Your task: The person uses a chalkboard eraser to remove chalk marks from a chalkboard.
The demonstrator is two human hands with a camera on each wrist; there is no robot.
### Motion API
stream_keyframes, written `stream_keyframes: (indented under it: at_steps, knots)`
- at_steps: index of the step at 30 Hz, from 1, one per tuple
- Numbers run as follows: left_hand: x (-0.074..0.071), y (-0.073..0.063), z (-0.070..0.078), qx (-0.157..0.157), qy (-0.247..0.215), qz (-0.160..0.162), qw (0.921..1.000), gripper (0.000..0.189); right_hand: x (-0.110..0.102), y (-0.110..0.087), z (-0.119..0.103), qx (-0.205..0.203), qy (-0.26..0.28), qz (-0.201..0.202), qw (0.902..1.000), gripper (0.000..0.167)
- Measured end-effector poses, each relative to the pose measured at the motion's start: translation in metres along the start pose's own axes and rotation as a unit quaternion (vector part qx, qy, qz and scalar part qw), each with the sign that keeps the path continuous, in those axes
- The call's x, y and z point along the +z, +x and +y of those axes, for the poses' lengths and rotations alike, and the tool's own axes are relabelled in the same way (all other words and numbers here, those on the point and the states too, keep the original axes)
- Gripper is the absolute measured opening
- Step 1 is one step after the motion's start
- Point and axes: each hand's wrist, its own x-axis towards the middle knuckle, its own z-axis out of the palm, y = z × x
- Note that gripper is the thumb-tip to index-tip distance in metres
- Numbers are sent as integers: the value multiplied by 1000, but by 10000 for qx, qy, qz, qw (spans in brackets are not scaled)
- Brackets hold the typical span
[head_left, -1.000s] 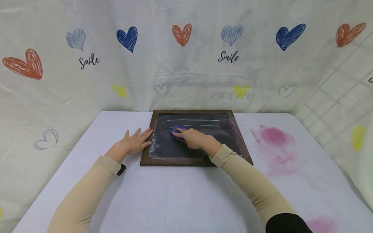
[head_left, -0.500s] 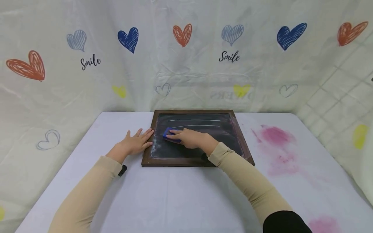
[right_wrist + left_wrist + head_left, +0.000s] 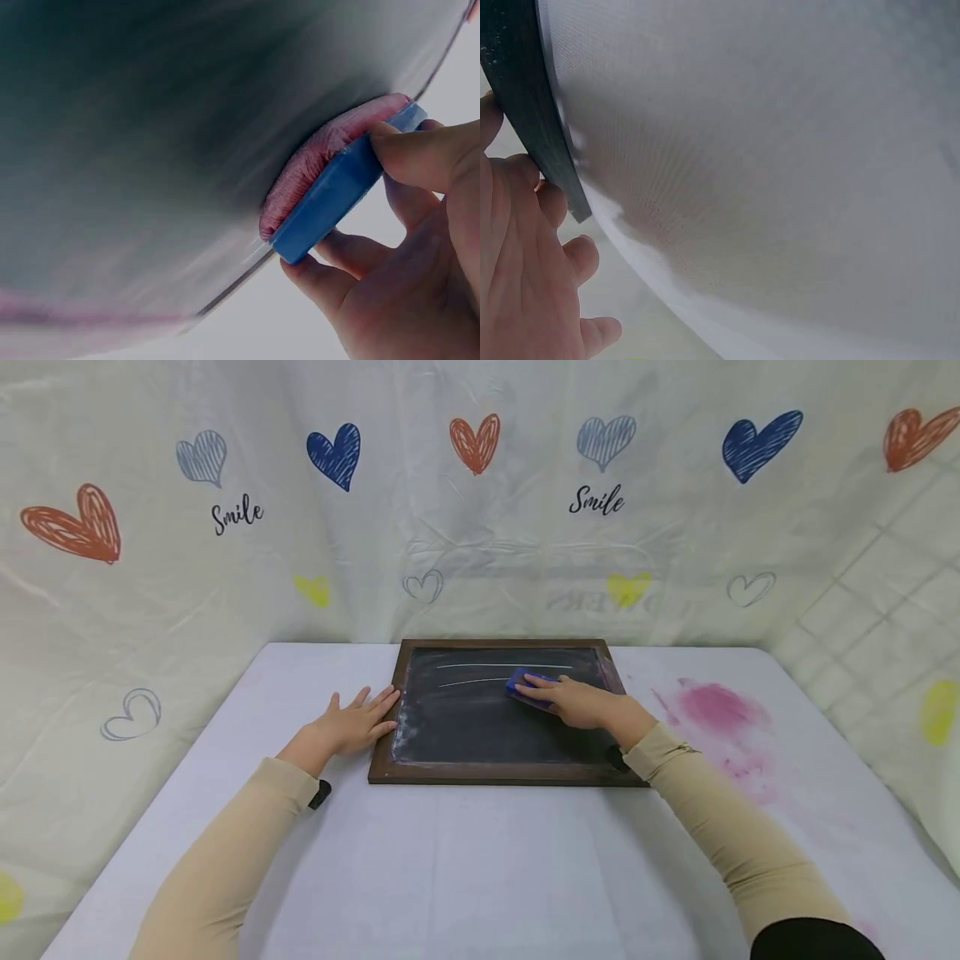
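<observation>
- We see the right hand [image 3: 581,703] pinching the blue eraser [image 3: 334,202] between thumb and fingers [image 3: 319,285], its pink pad [image 3: 315,169] against the blackboard [image 3: 480,731], at the lower chalk line [image 3: 476,682].
- We find the left hand [image 3: 343,727] holding nothing, its fingers spread and touching the frame [image 3: 385,739].
- The blackboard lies on our white bench [image 3: 450,868].
- On the backdrop [image 3: 517,531] we read "Smile" twice; below, faint mirrored letters [image 3: 566,602] partly show "WERS".

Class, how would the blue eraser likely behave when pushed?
The blue eraser probably feels stiff, given its straight-edged back; its bulging pink pad likely gives slightly. Pad-down on the chalkboard, it should slide, not roll.
</observation>
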Motion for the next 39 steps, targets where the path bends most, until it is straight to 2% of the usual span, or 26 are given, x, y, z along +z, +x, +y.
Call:
stream_keyframes:
  at_steps: [8,11,15,19,21,30,35,39]
  knots:
    - [1,1,1,5,8,-19,10000,68,-8,-37,34,-29,-4,270,9996,66]
    - [1,2,1,10,-8,-49,10000,68,-10,-40,36,75,40,266,9996,64]
    - [1,2,1,24,-33,-51,10000,68,-10,-32,29,103,-6,354,9993,62]
    - [1,2,0,11,-41,-43,10000,69,-10,-15,14,-23,-55,347,9994,63]
    - [0,2,-1,-8,-47,-56,10000,69,-9,-3,1,-28,-37,204,9998,64]
    - [-4,1,1,-55,-70,-133,9999,68,0,48,-78,362,-413,-438,9975,65]
    - [-5,0,1,-48,-88,-121,9999,68,5,61,-103,310,-515,-577,9965,70]
    - [-4,0,1,-34,-76,-148,9999,68,8,64,-112,401,-572,-795,9944,74]
